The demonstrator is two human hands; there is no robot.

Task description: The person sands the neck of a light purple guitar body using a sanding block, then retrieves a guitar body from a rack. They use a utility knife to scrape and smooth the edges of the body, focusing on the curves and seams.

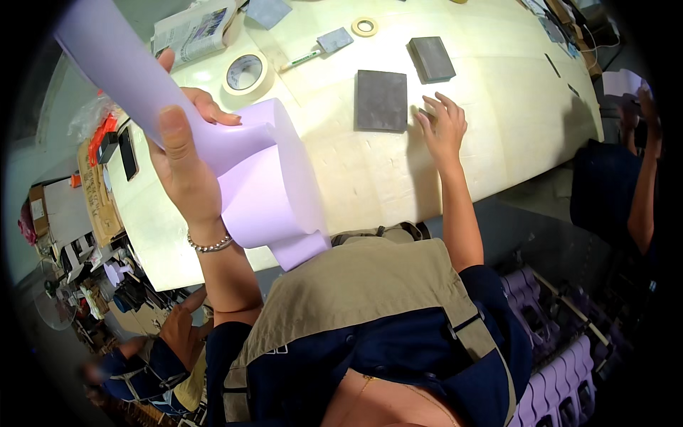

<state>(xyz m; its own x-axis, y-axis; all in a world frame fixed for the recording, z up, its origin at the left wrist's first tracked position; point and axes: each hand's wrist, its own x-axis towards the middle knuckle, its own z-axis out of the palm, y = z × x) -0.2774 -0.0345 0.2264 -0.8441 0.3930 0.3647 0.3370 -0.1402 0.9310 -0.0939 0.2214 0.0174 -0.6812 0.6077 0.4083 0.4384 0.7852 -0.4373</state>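
A large lavender moulded part (pixel 260 192) with a long curved arm and a hollow, rounded end is held up over the table, its lower end near my apron. My left hand (pixel 181 167) wraps round its narrow section, thumb on the near side and fingers behind. Over the tabletop, my right hand (pixel 442 128) is empty, its fingers apart. Just left of those fingers lies a dark grey square pad (pixel 382 101), which looks like a sanding pad. Beyond them sits a thicker dark grey block (pixel 432 59).
On the pale table (pixel 498 107) lie a wide tape roll (pixel 265 77), a smaller tape roll (pixel 365 27), a marker (pixel 300 60), grey abrasive-looking pieces (pixel 335 40), newspaper (pixel 196 32) and a phone (pixel 128 153). Co-workers stand lower left and right. Lavender parts (pixel 558 381) are racked behind, lower right.
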